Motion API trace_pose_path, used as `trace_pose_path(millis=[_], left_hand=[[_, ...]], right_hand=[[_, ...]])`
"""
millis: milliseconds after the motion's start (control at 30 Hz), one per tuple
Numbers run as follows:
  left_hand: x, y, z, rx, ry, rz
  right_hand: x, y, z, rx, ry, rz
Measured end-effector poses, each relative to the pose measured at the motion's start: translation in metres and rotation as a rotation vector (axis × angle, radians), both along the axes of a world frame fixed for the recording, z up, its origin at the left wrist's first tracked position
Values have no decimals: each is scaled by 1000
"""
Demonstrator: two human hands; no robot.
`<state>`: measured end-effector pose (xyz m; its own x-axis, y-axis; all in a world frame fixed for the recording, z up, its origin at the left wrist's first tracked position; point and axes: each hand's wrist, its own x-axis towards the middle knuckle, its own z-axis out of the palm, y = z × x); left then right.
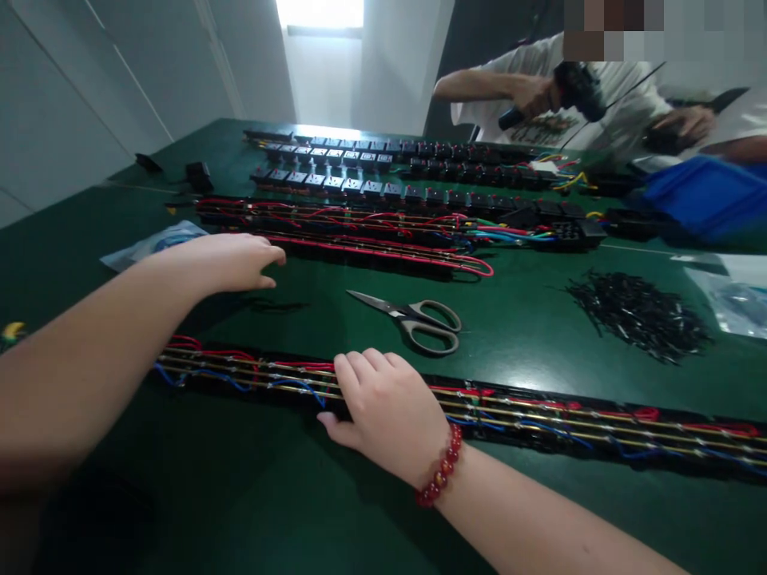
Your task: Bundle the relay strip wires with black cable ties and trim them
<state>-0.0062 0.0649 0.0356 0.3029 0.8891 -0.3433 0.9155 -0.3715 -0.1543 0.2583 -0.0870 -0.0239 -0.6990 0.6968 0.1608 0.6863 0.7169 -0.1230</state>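
Observation:
My right hand (387, 411) is wrapped over the long black power strip housing (533, 415) in front of me, thumb on the near side and fingers on the far side. Brass bars run along this strip, with red and blue wires beside them. My left hand (245, 262) hovers above the table, thumb and fingers apart, holding nothing that I can see. Just below it lie a few thin black strips (272, 305), which look like cable ties. Grey-handled scissors (413, 319) rest beyond my right hand, their blades pointing left.
A pile of short black strips (638, 315) lies on the right, near a clear plastic bag (740, 295). Several wired strips (353, 216) stretch across the back. Another bag (171, 238) lies behind my left arm. Across the green table (240, 487), a person holds a power drill (578, 89) near a blue bin (707, 196).

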Motion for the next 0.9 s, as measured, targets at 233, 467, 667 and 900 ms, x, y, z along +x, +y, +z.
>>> trace_pose_path(millis=[233,467,667,900], left_hand=[[-37,-34,-32,-20,-113,-15],[-35,-38,-39,17,-190,-61],[-25,-45,-41,27,-240,-81],[-20,-52,-34,36,-249,-64]], right_hand=[[1,1,2,15,12,-4],[3,2,0,49,32,1],[2,3,-1,86,55,10],[2,2,0,110,65,14]])
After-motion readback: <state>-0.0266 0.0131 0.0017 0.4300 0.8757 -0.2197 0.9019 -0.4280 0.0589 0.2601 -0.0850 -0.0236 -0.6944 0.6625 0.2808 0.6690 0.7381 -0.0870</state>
